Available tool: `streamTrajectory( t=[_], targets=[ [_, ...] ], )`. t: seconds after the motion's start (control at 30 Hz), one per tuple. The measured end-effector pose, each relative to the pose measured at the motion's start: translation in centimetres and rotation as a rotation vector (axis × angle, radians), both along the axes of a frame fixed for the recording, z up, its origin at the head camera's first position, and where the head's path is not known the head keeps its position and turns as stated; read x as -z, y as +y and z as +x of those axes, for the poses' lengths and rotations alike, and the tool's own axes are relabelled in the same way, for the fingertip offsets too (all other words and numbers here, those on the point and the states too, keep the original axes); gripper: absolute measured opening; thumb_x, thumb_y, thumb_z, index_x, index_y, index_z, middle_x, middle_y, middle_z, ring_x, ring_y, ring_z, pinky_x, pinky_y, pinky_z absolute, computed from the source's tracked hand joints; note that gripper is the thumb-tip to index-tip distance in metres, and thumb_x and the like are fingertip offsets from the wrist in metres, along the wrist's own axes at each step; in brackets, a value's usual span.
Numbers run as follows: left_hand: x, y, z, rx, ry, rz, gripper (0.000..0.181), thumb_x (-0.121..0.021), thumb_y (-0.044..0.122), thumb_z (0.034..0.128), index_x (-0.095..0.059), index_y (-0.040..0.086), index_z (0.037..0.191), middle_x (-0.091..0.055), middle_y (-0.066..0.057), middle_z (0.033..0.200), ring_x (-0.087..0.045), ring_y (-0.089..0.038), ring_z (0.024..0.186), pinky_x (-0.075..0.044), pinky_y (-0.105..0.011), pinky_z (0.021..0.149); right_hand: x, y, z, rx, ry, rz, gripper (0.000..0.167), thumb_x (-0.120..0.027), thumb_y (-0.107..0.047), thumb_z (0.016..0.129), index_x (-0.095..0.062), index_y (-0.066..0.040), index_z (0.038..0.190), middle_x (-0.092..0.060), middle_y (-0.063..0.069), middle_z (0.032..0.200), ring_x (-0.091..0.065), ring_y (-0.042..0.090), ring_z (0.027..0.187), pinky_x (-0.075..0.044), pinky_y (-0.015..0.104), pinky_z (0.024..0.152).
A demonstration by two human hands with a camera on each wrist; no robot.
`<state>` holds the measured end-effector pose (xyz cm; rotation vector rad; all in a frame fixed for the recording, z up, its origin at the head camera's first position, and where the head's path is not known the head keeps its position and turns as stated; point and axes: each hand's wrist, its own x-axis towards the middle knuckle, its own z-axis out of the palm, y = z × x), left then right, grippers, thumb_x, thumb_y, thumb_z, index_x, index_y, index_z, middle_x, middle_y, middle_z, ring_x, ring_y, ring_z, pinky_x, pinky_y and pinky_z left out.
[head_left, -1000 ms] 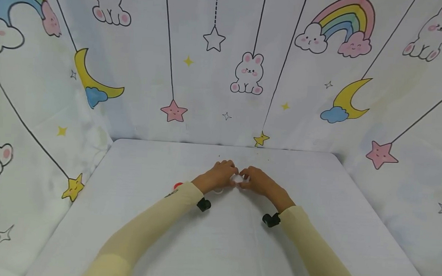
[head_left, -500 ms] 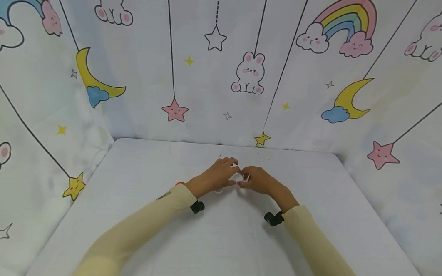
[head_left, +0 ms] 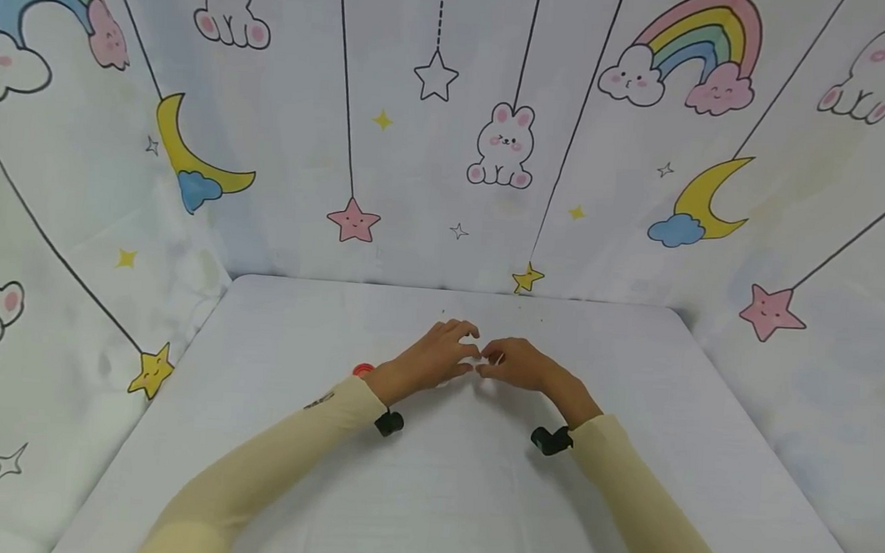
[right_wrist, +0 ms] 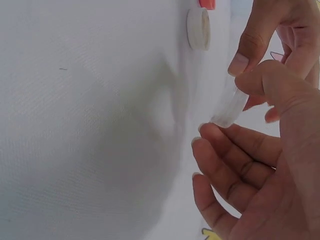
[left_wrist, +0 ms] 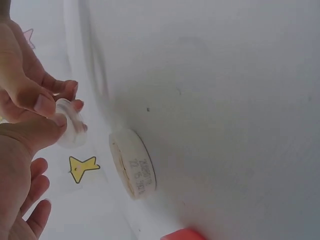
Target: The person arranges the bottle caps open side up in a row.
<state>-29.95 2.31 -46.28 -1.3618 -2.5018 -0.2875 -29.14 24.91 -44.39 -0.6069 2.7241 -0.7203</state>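
Both hands meet over the far middle of the white table. Between them is a small clear ring, like a roll of transparent tape [left_wrist: 74, 127]; it is barely visible in the head view. My right hand [head_left: 524, 366] pinches it, with the thumb on one part and a finger at its lower end in the right wrist view. My left hand [head_left: 430, 361] has its thumb on the ring's edge, with its other fingers spread loosely. Beneath the hands, a white ring-shaped roll with dark printed characters [left_wrist: 134, 165] lies on the table.
A red round object [head_left: 363, 370] lies on the table just left of my left wrist. White cloth with cartoon drawings [head_left: 417, 183] hangs behind and along both sides of the table [head_left: 431, 493].
My left hand has drawn slightly left and its fingers have spread apart. The clear ring, plain between the hands earlier, is now hard to see. My right hand has barely moved.
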Motion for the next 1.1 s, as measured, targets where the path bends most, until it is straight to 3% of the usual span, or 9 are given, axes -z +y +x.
streamTrajectory(
  t=[0.27,0.4,0.63,0.8,0.93,1.1],
  targets=[
    [-0.2,-0.1,0.0,0.007,-0.005,0.025,0.020,-0.074,0.026,0.1012,-0.080,0.020,0.119,-0.061,-0.003,0.138,-0.056,-0.025,0.131,-0.049,-0.042,0.104,0.1,0.2,0.2,0.004,-0.017,-0.017,0.042,-0.065,-0.037,0.102,-0.073,-0.004,0.127,-0.073,0.005,0.110,-0.064,0.021,0.102,-0.055,0.042,0.088],
    [-0.1,-0.1,-0.2,-0.004,-0.058,0.059,0.020,-0.073,0.025,0.1023,-0.080,0.019,0.120,-0.062,-0.004,0.137,-0.056,-0.025,0.130,-0.049,-0.044,0.103,0.0,0.1,0.3,0.032,-0.037,-0.018,0.045,-0.062,-0.039,0.104,-0.072,-0.004,0.130,-0.073,0.006,0.115,-0.064,0.021,0.104,-0.055,0.042,0.090],
    [0.3,0.0,-0.8,-0.139,-0.210,0.147,0.023,-0.070,0.031,0.1037,-0.081,0.017,0.118,-0.062,-0.004,0.136,-0.057,-0.027,0.129,-0.048,-0.049,0.105,0.2,0.1,0.5,0.035,0.051,-0.047,0.042,-0.059,-0.039,0.108,-0.071,-0.006,0.131,-0.073,0.006,0.107,-0.065,0.019,0.096,-0.056,0.039,0.083],
    [0.0,-0.1,-1.3,-0.212,-0.403,0.264,0.025,-0.069,0.029,0.1042,-0.081,0.012,0.118,-0.063,-0.009,0.137,-0.056,-0.032,0.129,-0.046,-0.054,0.105,0.2,-0.1,0.9,0.048,0.101,-0.070,0.045,-0.064,-0.033,0.106,-0.063,-0.001,0.139,-0.072,0.008,0.106,-0.067,0.020,0.094,-0.057,0.038,0.080],
    [-0.6,-0.3,-1.7,-0.222,-0.581,0.383,0.027,-0.068,0.026,0.1050,-0.081,0.005,0.116,-0.064,-0.015,0.135,-0.057,-0.034,0.129,-0.047,-0.053,0.108,0.4,-0.3,1.0,0.047,0.146,-0.070,0.055,-0.073,-0.030,0.102,-0.057,0.000,0.145,-0.071,0.008,0.107,-0.066,0.018,0.090,-0.057,0.033,0.076],
    [-1.4,-0.6,-1.9,-0.242,-0.784,0.436,0.032,-0.063,0.030,0.1070,-0.080,0.005,0.118,-0.070,-0.013,0.135,-0.058,-0.031,0.133,-0.047,-0.051,0.112,0.1,-0.6,1.2,0.076,0.191,-0.074,0.062,-0.079,-0.030,0.097,-0.055,-0.003,0.147,-0.069,0.007,0.108,-0.063,0.018,0.088,-0.055,0.030,0.072]
  ],
)
